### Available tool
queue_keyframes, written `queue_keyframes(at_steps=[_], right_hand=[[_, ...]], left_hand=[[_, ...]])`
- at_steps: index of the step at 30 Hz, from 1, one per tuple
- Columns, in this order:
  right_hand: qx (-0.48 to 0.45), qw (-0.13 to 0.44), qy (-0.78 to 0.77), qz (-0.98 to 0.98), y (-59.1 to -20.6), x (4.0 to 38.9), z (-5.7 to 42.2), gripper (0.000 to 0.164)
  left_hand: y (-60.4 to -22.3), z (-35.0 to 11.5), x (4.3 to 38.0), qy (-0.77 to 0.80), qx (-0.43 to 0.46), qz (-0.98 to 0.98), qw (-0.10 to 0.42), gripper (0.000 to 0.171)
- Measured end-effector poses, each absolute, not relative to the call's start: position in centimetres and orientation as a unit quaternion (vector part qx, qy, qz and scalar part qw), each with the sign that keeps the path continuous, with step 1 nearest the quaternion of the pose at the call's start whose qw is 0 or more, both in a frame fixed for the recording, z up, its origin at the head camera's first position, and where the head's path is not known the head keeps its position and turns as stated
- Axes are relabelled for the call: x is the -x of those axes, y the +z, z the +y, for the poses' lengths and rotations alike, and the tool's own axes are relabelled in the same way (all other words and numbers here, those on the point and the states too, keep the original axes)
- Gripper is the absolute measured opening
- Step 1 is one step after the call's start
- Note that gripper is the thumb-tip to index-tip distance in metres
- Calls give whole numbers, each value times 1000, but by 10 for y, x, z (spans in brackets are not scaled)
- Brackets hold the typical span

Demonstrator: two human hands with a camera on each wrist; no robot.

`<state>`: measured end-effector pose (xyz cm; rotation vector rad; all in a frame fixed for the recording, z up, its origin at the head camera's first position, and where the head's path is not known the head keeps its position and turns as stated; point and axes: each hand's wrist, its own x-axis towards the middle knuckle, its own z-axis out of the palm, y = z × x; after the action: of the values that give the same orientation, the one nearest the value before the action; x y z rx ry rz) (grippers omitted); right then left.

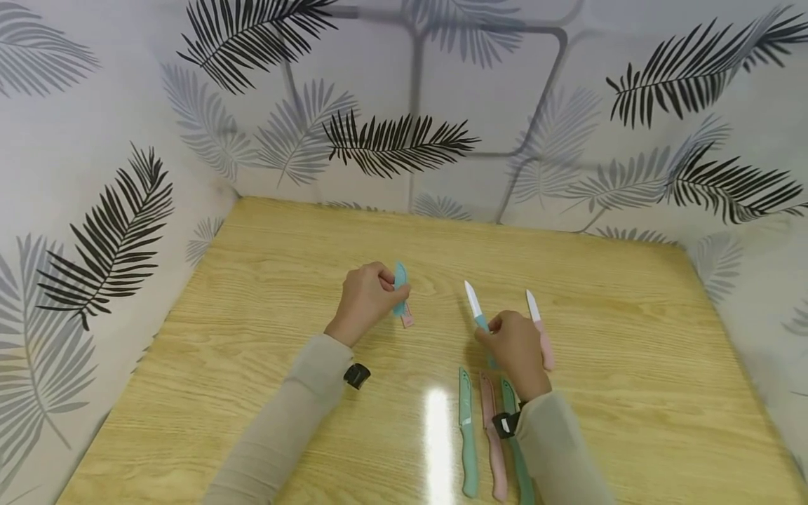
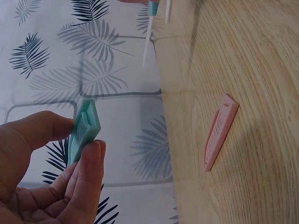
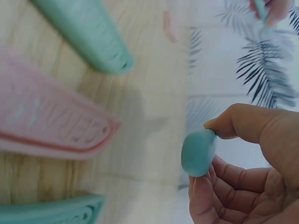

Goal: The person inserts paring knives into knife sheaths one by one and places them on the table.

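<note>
My left hand [image 1: 367, 300] pinches a turquoise blade sheath [image 1: 400, 287] between thumb and fingers, its slotted end showing in the left wrist view. A pink sheath [image 2: 221, 132] lies on the table just beyond that hand. In my right hand [image 1: 516, 348] is a small paring knife [image 1: 482, 322] with a blue handle and a bare white blade, point away from me. Its rounded handle end shows in the right wrist view. Beside the right hand lies a pink-handled paring knife [image 1: 546, 348], also unsheathed, partly hidden by the hand.
Three sheathed knives lie side by side nearer me: a green knife [image 1: 468, 449], a pink knife [image 1: 496, 459] and another green knife [image 1: 522, 470], partly under my right forearm. The wood-grain table [image 1: 303, 252] meets a leaf-patterned wall [image 1: 379, 70] at the back.
</note>
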<state>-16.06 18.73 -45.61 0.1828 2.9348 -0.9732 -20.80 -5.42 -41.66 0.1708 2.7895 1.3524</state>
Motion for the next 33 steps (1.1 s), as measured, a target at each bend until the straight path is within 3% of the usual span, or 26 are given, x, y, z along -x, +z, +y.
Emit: queue_keyframes(at_steps=[6, 33], right_hand=[[-13, -11, -309, 951, -447, 145, 174, 21], [44, -40, -310, 949, -437, 94, 113, 12]], left_hand=[[-416, -57, 211, 436, -48, 899, 15, 27], [-422, -56, 215, 429, -30, 903, 15, 28]])
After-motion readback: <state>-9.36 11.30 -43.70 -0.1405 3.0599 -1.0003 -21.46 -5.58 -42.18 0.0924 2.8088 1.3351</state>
